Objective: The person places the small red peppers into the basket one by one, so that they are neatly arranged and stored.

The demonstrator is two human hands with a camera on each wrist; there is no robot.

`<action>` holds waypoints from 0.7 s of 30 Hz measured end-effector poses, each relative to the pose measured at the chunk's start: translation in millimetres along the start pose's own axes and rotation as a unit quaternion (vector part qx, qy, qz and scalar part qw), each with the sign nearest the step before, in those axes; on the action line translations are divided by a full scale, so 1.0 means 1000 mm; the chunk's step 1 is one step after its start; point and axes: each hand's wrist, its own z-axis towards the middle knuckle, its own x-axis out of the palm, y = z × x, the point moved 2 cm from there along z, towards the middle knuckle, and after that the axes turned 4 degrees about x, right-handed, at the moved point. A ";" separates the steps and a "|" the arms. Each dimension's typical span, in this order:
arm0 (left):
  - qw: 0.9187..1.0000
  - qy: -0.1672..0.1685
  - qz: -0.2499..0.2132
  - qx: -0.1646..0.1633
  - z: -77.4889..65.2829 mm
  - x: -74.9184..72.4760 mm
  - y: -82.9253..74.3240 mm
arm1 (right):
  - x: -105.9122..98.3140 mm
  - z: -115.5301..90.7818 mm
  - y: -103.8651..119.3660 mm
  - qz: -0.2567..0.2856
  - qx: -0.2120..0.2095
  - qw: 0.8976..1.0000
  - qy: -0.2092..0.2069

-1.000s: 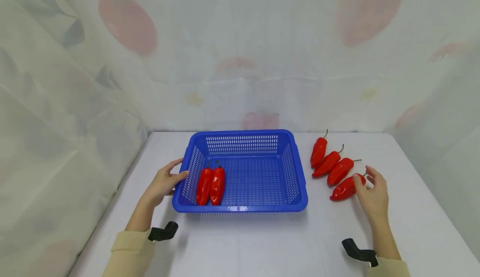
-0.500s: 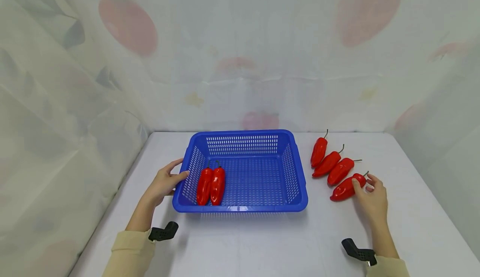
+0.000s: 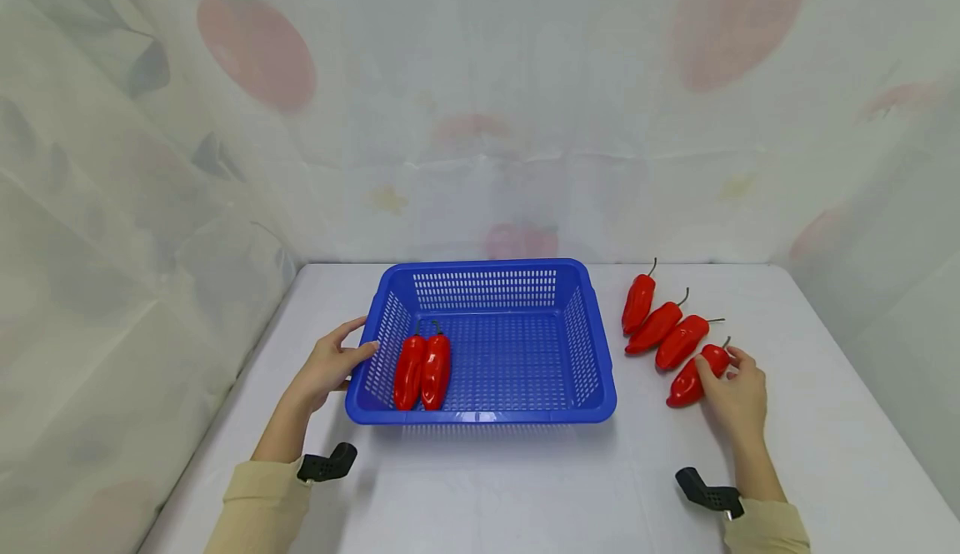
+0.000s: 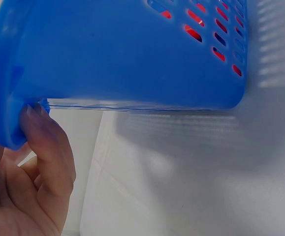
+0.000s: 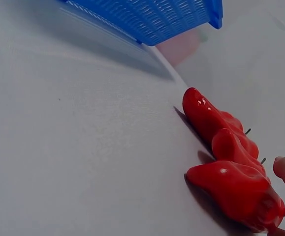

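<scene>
A blue basket [image 3: 510,362] is holding two red chilies [image 3: 436,372]; the left hand [image 3: 328,364] is gripping its rim [image 3: 480,417], the right hand [image 3: 741,396] pinching another chili [image 3: 686,386].

Nothing legible here – no words, labels, brands, numbers or signs in any view.

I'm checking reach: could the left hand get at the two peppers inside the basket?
Probably yes: the left hand would have to release the blue basket, but its top is open and both peppers lie on that hand's side.
</scene>
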 end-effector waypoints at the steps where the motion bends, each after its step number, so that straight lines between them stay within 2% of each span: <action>1: 1.000 0.000 -0.001 0.000 0.000 0.000 0.000 | 0.001 0.000 0.000 -0.004 -0.001 1.000 -0.002; 5: 1.000 0.001 -0.004 0.001 0.000 0.000 0.000 | 0.001 -0.001 0.003 -0.023 -0.005 1.000 -0.005; 10: 1.000 0.001 -0.001 0.003 -0.001 0.000 0.000 | 0.000 -0.001 0.004 -0.036 -0.005 0.999 0.011; 21: 1.000 0.001 -0.005 0.001 -0.002 0.001 -0.001 | -0.006 0.003 0.002 -0.029 0.014 0.996 0.080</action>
